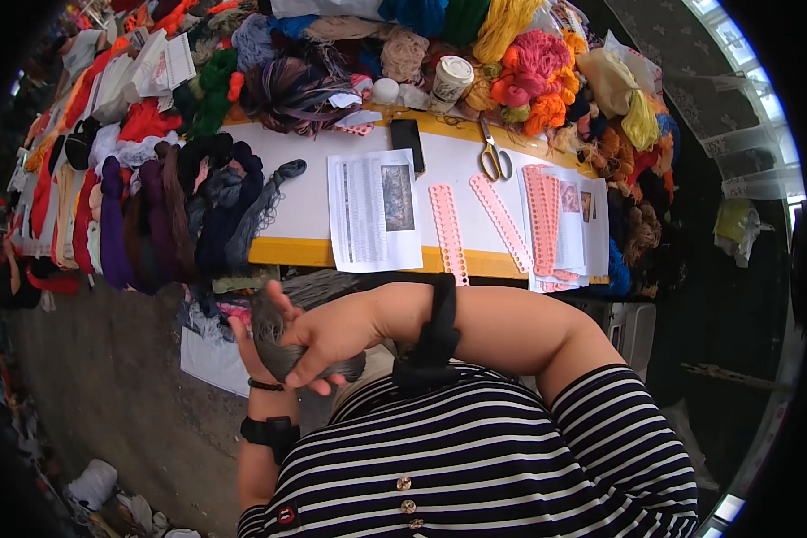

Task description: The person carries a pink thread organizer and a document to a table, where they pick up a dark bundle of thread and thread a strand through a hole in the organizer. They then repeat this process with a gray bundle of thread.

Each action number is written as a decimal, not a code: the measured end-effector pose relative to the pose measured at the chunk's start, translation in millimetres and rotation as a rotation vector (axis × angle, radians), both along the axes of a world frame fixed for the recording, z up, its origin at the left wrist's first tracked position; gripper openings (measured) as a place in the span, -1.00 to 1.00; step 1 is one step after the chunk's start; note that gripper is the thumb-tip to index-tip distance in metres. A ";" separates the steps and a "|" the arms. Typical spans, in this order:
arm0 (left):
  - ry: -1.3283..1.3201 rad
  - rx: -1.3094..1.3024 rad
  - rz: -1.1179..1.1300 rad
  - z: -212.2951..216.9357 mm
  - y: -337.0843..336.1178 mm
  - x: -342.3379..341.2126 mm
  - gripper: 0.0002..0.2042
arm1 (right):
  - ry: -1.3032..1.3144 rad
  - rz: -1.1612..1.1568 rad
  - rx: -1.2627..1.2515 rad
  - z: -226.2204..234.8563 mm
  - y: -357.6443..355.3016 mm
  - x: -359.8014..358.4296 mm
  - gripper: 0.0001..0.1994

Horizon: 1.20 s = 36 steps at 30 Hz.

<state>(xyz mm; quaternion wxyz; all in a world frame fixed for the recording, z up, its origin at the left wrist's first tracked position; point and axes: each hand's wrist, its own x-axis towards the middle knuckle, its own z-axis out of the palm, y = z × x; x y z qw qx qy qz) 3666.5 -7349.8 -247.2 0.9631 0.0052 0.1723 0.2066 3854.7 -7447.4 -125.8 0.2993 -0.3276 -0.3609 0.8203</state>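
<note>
In front of my body, my right hand (327,342) is closed around a skein of grey thread (276,342), its thumb pressed over the strands. The right forearm crosses from the right, with a black band on it. My left hand (245,339) is on the outer left side of the skein, partly hidden behind it. One of its digits stretches upward, and the skein appears to lie in that hand. A dark bracelet and a black wrist device sit on the left arm.
Dark and purple yarn skeins (152,211) hang over the left of the white table (287,215). On it lie a printed sheet (359,211), a phone (408,143), scissors (491,157) and pink perforated strips (448,229). Bright yarn (542,76) and a lidded cup (451,82) are behind.
</note>
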 end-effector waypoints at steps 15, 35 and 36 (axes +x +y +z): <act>0.255 0.770 -0.272 141.7 5.1 17.6 -0.69 | -0.976 0.091 0.090 36.5 -45.7 47.7 -0.58; 0.388 1.014 -0.147 156.7 15.6 47.3 -0.58 | -0.515 -0.833 0.369 44.2 4.5 9.2 -0.80; 0.401 1.017 -0.138 155.7 14.8 49.2 -0.56 | -0.456 -0.865 0.313 43.8 4.3 8.1 -0.80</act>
